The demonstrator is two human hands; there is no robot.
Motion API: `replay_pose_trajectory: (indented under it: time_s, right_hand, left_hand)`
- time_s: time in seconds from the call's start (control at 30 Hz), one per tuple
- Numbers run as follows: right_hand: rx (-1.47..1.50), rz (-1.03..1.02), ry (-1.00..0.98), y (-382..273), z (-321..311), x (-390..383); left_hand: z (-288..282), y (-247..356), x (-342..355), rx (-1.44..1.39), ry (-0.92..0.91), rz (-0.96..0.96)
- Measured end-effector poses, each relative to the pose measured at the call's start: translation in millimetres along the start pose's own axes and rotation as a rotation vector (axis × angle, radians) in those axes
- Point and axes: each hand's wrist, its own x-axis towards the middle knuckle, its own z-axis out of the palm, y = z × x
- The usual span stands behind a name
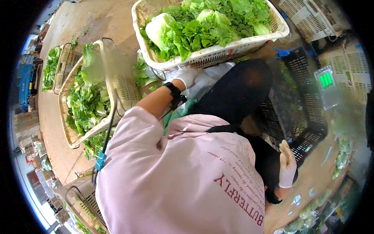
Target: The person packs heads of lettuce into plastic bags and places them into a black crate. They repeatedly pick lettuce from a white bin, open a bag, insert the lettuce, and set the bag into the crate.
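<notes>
A large off-white plastic crate (pixel 218 50) full of leafy green lettuce (pixel 198 33) stands in front of me. My left hand (pixel 187 76), in a white glove, reaches to its near side, beside white plastic sheeting (pixel 206 80). Its fingers are partly hidden, so I cannot tell whether they grip the crate or the plastic. Low on the right, my right hand (pixel 287 165) wears a pale glove with tan fingertips. Its fingers are stretched out, their tips beside the rim of a black plastic crate (pixel 307 142); a firm hold cannot be made out.
To the left, another off-white crate (pixel 64 97) holds leafy greens, with a further crate (pixel 69 64) behind it. Light-coloured crates (pixel 307 19) stand at the far right. Wrapped greens (pixel 307 218) lie on the floor (pixel 280 208) at lower right. My bent knee (pixel 249 74) lies between my hands.
</notes>
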Motion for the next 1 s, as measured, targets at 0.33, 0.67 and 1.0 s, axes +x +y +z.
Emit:
replay_pose_trajectory:
  time_s: [0.33, 0.67, 1.0]
  right_hand:
    - [0.076, -0.074, -0.056, -28, 32, 19]
    - [0.030, -0.546, -0.195, -146, 138, 141]
    - [-0.154, -0.582, -0.394, -136, 253, 185]
  left_hand:
    - [-63, 15, -50, -0.466, 0.345, 0.027]
    - [-110, 2, -64, -1.531, 0.611, -0.279]
    - [-107, 0, -79, -1.754, 0.586, -0.260]
